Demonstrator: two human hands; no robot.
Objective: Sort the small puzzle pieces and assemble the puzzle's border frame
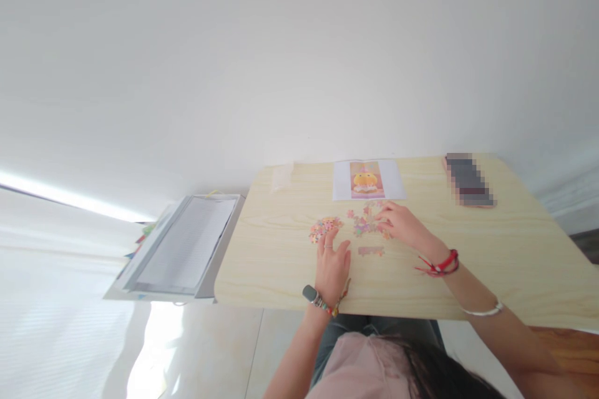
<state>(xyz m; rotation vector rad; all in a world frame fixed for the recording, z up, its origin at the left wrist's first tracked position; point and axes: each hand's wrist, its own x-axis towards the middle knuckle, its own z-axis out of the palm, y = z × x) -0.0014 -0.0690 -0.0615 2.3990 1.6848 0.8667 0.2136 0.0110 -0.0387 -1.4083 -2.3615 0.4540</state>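
My left hand [333,265] rests on the table with its fingers apart, the tips at the lower edge of a heap of loose jigsaw puzzle pieces [326,226]. A partly joined patch of puzzle pieces [362,225], pastel with some purple and green, lies to the right of that heap. My right hand [403,225] reaches over its right side, fingers bent and closed on a puzzle piece, which the fingertips mostly hide. Nearer to me lies a short joined strip of pieces [370,251]. A printed sheet [393,180] with a yellow figure lies flat beyond the patch.
The pale wooden table [262,261] stands against a white wall. On it are a phone [469,180] at the far right and a clear plastic bag [282,177] at the far left. Left of the table, a grey bin or stand [218,255] has papers on top.
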